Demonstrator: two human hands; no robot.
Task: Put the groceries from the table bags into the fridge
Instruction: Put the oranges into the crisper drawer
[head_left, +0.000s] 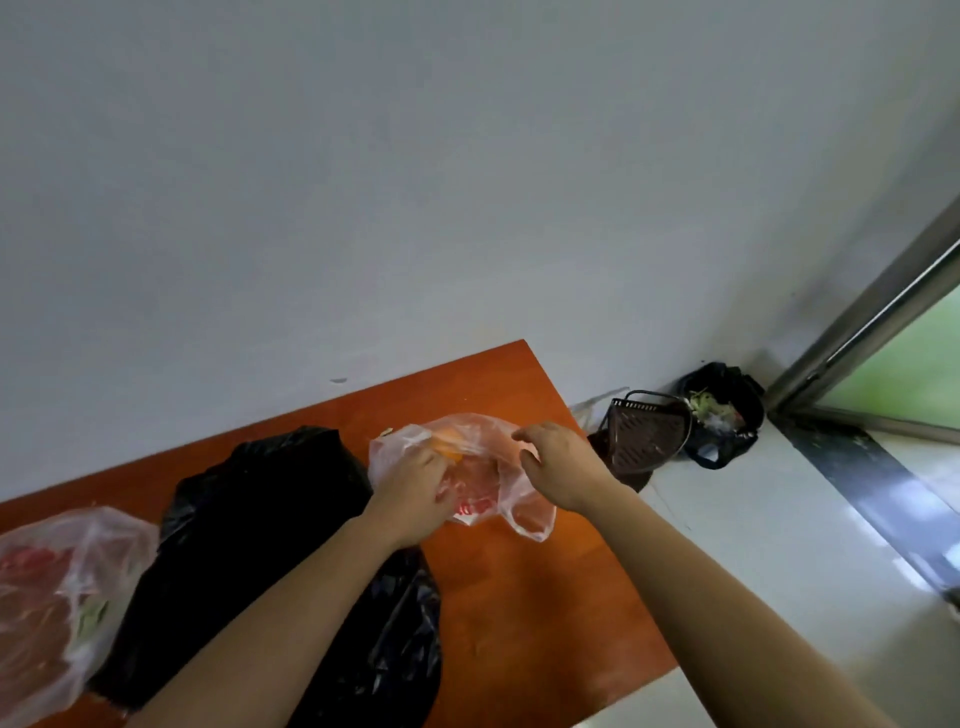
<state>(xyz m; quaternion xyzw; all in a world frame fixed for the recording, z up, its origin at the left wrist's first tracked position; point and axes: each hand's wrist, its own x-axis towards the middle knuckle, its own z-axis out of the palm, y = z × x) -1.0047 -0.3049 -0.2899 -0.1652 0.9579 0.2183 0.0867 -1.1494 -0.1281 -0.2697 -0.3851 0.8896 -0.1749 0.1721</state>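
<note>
Together, both arms stretch forward, left hand (410, 488) curled round an orange item (450, 448) inside the clear bag (525, 512), right hand (558, 462) pinching its rim just right of that grip.

Orange-brown desk (519, 597), its far edge against a pale wall (363, 208). Three bags lie directly on the desk. Near the far right corner lies a clear bag (483, 478) with red print, with an orange item (451, 448) inside. A crumpled black bag (249, 519) fills the middle. A second clear bag (62, 587), holding red and green contents, lies at the left edge.
</note>
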